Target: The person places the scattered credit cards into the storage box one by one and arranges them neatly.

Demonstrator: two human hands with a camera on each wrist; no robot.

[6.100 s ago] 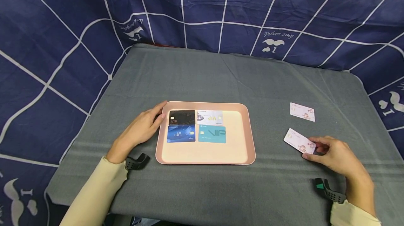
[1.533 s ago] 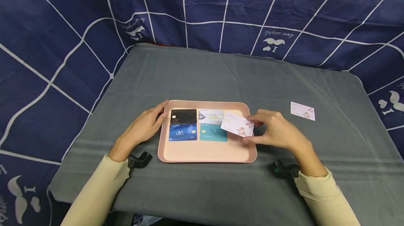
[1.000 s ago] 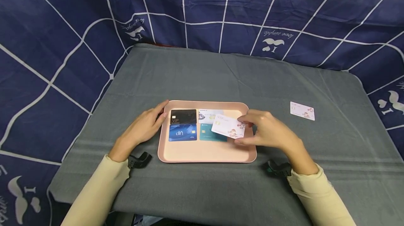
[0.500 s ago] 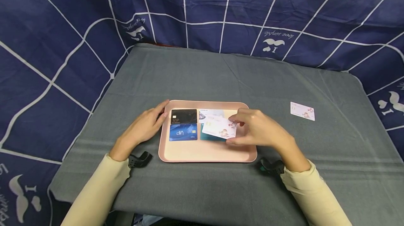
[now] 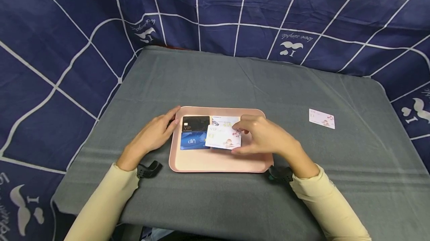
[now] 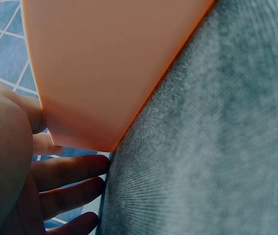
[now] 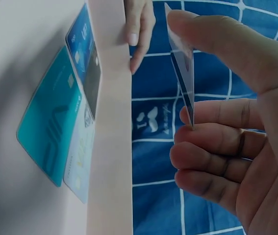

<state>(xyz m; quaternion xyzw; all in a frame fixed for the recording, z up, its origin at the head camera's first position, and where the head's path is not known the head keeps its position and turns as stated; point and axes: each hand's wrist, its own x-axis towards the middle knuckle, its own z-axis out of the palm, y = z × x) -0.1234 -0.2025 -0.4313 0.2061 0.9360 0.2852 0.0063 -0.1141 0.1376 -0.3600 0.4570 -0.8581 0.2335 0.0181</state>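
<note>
My right hand pinches a white VIP card with pink flowers between thumb and fingertips. In the right wrist view this held card is seen nearly edge-on, above the tray. From the head it covers the teal VIP card and part of the blue VIP card. Both lie in the pink tray, with a black VIP card and a silvery-white VIP card behind them. At the tray's left rim rests my left hand, thumb and fingertips touching it.
A second pink-flowered white card lies on the grey cloth, right of the tray. Blue curtains with white lines hang behind and at the sides. The table's front edge lies close below the forearms.
My right hand picked the nearer flowered card off the cloth at right and carried it left over the tray, now turned nearly square to the other cards. My left hand stayed at the rim.
</note>
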